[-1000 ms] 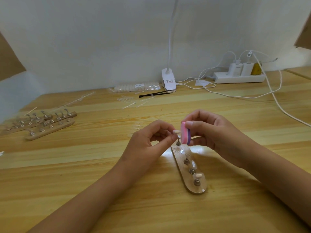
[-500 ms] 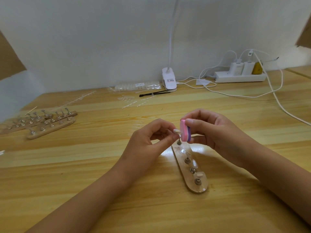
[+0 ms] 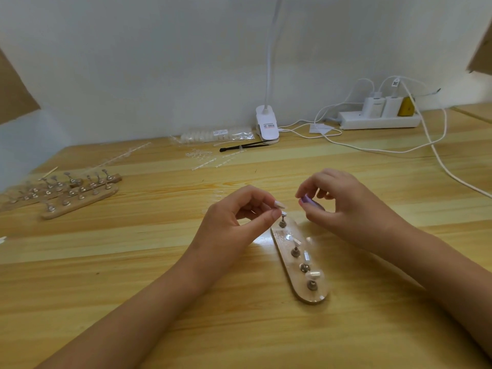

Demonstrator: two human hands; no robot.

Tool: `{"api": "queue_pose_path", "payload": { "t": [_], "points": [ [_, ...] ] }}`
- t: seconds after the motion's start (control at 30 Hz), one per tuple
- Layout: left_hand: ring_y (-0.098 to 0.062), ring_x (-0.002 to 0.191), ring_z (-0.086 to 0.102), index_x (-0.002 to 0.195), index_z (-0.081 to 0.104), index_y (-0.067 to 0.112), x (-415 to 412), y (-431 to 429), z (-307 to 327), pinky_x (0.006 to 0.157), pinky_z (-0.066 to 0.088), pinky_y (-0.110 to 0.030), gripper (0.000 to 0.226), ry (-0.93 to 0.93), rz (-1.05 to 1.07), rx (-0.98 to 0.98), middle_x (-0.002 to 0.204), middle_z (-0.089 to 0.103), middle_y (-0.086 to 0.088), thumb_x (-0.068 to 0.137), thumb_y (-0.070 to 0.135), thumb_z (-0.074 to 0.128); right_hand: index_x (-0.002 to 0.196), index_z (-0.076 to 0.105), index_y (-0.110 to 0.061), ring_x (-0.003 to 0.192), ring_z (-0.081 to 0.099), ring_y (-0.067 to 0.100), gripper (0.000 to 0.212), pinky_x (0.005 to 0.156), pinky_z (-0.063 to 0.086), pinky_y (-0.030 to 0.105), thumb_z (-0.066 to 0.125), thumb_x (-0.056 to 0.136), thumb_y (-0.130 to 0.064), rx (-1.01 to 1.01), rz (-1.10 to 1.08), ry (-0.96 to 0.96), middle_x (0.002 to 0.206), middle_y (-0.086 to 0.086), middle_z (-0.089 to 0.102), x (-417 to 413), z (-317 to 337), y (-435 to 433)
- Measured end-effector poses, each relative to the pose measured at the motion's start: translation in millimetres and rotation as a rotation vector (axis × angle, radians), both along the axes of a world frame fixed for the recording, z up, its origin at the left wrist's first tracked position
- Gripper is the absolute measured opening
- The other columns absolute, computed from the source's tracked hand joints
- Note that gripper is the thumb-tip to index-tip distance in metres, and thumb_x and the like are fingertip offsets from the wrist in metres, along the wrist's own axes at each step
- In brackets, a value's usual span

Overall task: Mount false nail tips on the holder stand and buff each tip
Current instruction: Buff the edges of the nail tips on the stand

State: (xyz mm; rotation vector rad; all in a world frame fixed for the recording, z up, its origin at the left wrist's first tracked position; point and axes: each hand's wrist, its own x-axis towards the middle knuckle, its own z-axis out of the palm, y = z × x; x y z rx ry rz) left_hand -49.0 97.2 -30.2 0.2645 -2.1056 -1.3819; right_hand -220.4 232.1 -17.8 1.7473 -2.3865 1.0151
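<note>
A clear oblong holder stand (image 3: pixel 300 286) with several metal pegs lies at the table's centre. Nail tips sit on its nearer pegs (image 3: pixel 312 275). My left hand (image 3: pixel 234 222) pinches a pale nail tip (image 3: pixel 280 204) between thumb and forefinger, just above the farthest peg (image 3: pixel 282 221). My right hand (image 3: pixel 348 206) holds a small purple buffer block (image 3: pixel 310 201) in its fingertips, a short way right of the tip and apart from it. Most of the buffer is hidden by my fingers.
Spare wooden holder stands (image 3: pixel 77 195) with pegs lie at the far left. Bags and strips of clear nail tips (image 3: pixel 218 134), a black tool (image 3: pixel 243 147), a white clip lamp (image 3: pixel 267 126), a power strip (image 3: pixel 379 119) and trailing white cables (image 3: pixel 436 153) line the back.
My right hand has drawn the buffer away to the right, off the tip, and turned it so its purple face shows. My left hand still pinches the tip over the farthest peg.
</note>
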Motion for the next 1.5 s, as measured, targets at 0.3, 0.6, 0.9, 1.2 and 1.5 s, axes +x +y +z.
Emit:
{"api": "queue_pose_path", "payload": {
  "t": [0.3, 0.6, 0.9, 1.2, 1.5],
  "points": [
    [-0.007, 0.083, 0.066, 0.086, 0.071, 0.031, 1.3, -1.6, 0.8, 0.079, 0.051, -0.019, 0.012, -0.021, 0.01, -0.004, 0.085, 0.071, 0.01, 0.086, 0.02, 0.075, 0.102, 0.069, -0.024, 0.101, 0.06, 0.012, 0.021, 0.087, 0.048, 0.019, 0.064, 0.085, -0.035, -0.265, 0.205, -0.117, 0.102, -0.01, 0.062, 15.1, 7.3, 0.7],
    [-0.006, 0.079, 0.065, 0.087, 0.072, 0.025, 0.3, -0.5, 0.0, 0.075, 0.051, -0.018, 0.008, -0.052, 0.016, -0.035, 0.082, 0.071, 0.01, 0.085, 0.019, 0.077, 0.098, 0.069, -0.017, 0.082, 0.069, 0.013, 0.016, 0.073, 0.056, 0.028, 0.074, 0.083, -0.015, -0.267, 0.301, -0.218, 0.09, -0.009, 0.07, 23.4, -1.0, -1.2],
    [-0.01, 0.079, 0.066, 0.087, 0.075, 0.02, 1.2, 0.0, 2.8, 0.076, 0.052, -0.019, 0.009, -0.055, 0.025, -0.066, 0.082, 0.073, 0.006, 0.084, 0.013, 0.078, 0.092, 0.069, -0.015, 0.08, 0.063, 0.014, 0.011, 0.074, 0.051, 0.022, 0.075, 0.083, -0.011, -0.254, 0.303, -0.133, 0.085, -0.004, 0.065, 21.6, 4.5, 0.5],
    [-0.004, 0.076, 0.065, 0.087, 0.075, 0.017, 2.4, 1.0, 4.4, 0.073, 0.05, -0.016, 0.007, -0.081, 0.029, -0.112, 0.08, 0.072, 0.007, 0.084, 0.011, 0.077, 0.091, 0.069, -0.011, 0.079, 0.06, 0.015, 0.01, 0.072, 0.049, 0.025, 0.075, 0.084, -0.009, -0.228, 0.324, -0.003, 0.084, -0.001, 0.062, 21.5, 5.3, 1.4],
    [-0.003, 0.079, 0.064, 0.09, 0.073, 0.022, 1.9, 1.2, 4.9, 0.078, 0.051, -0.017, 0.015, -0.055, 0.028, -0.192, 0.082, 0.07, 0.01, 0.086, 0.008, 0.075, 0.09, 0.069, -0.007, 0.077, 0.06, 0.012, 0.01, 0.073, 0.046, 0.016, 0.074, 0.083, -0.011, -0.234, 0.337, -0.029, 0.083, -0.003, 0.063, 20.2, 7.1, 1.3]
  ]
}}
